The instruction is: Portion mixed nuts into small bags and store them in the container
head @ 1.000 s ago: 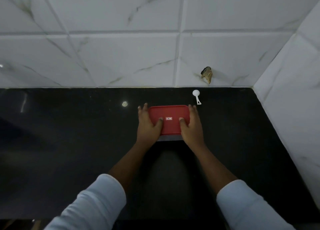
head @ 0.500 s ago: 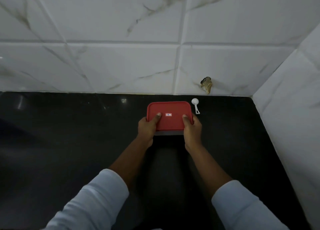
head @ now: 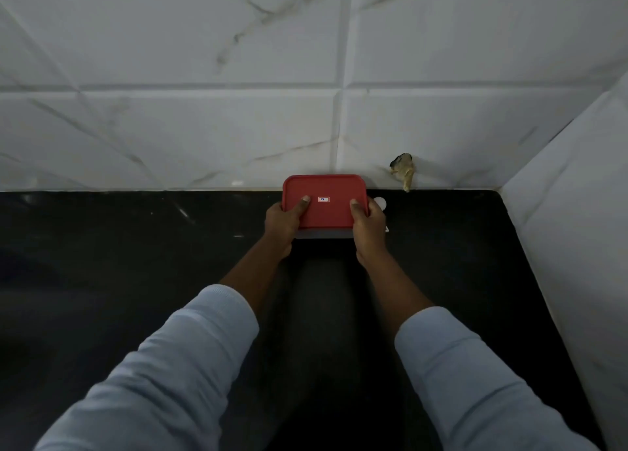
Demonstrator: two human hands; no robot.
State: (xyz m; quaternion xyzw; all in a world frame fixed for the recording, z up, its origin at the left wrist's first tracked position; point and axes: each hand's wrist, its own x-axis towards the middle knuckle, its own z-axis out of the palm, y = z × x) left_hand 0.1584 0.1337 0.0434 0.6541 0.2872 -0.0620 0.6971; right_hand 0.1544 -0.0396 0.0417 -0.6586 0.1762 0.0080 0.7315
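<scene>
A rectangular container with a red lid (head: 324, 187) stands on the black counter (head: 136, 263), its far edge up against the tiled wall. My left hand (head: 283, 224) grips its left side with the thumb lying on the lid. My right hand (head: 368, 228) grips its right side the same way. The lid is closed, so the inside is hidden. No bags or nuts are in view.
A small white scoop (head: 380, 203) lies just right of the container, mostly hidden behind my right hand. A brownish lump (head: 404, 171) sticks out of the wall above it. The white tiled side wall (head: 571, 229) bounds the counter on the right.
Both hands have slid the container away from me, from mid-counter to the back wall. It now sits beside the white scoop and partly hides it.
</scene>
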